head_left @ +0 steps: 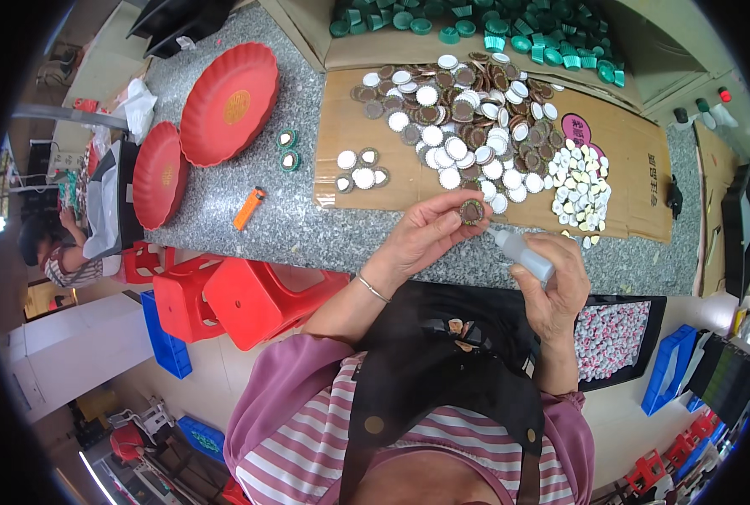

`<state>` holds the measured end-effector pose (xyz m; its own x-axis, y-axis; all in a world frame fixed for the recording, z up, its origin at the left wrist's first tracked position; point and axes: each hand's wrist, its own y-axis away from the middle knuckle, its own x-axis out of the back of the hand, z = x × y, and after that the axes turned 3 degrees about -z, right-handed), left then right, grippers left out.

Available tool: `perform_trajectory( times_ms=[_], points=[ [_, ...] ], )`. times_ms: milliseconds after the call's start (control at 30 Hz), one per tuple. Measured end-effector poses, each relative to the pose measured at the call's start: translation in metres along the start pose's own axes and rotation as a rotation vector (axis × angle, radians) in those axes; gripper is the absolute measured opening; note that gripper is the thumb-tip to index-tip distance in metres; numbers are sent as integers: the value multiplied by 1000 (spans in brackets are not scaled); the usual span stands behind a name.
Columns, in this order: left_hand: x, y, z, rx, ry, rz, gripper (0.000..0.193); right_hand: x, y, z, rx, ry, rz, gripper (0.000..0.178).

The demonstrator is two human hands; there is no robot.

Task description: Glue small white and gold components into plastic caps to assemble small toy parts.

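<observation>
My left hand (pixel 421 236) pinches a small round brown disc with a scalloped rim (pixel 472 212) between thumb and fingertips, just over the table's near edge. Wrapped round a translucent squeeze bottle with a thin nozzle (pixel 526 256) is my right hand (pixel 558 286). The nozzle tip points left and sits close beside the disc; whether they touch I cannot tell. Beyond my hands spreads a heap of similar discs (pixel 476 118), some brown side up, some white. Right of it lies a pile of small white and yellowish pieces (pixel 579 185). Several discs with white pieces on them (pixel 363 178) are grouped at left.
Flat cardboard (pixel 333 109) covers the speckled stone table (pixel 308 244). Green fluted cups (pixel 552 38) fill a box behind. At left are two red fluted trays (pixel 211 126), two green cups with contents (pixel 288 160) and an orange lighter-like item (pixel 249 209). Red stools (pixel 261 303) stand below.
</observation>
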<state>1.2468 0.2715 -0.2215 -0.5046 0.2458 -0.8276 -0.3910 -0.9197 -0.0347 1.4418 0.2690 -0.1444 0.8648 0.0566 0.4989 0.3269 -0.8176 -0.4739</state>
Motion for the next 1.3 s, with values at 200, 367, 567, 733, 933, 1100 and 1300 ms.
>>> perform_trajectory(
  times_ms=[200, 367, 567, 733, 933, 1100, 1300],
  points=[
    [0, 1, 0, 14, 9, -20, 36, 0, 1, 1, 0, -6, 10, 34],
    [-1, 1, -2, 24, 10, -9, 35, 0, 2, 2, -2, -4, 19, 33],
    [-3, 0, -3, 18, -4, -22, 35, 1, 2, 3, -5, 7, 25, 34],
    [-1, 0, -5, 2, 5, -32, 34, 1, 3, 5, 1, 27, 28, 35],
    [1, 0, -4, -5, 5, -13, 34, 0, 2, 5, 11, 47, 30, 36],
    [3, -1, -6, -28, 7, 15, 34, -1, 1, 5, 36, 73, 23, 35],
    [4, -2, -9, -57, 1, 66, 35, 0, 4, 6, 38, 86, 22, 35]
  ],
)
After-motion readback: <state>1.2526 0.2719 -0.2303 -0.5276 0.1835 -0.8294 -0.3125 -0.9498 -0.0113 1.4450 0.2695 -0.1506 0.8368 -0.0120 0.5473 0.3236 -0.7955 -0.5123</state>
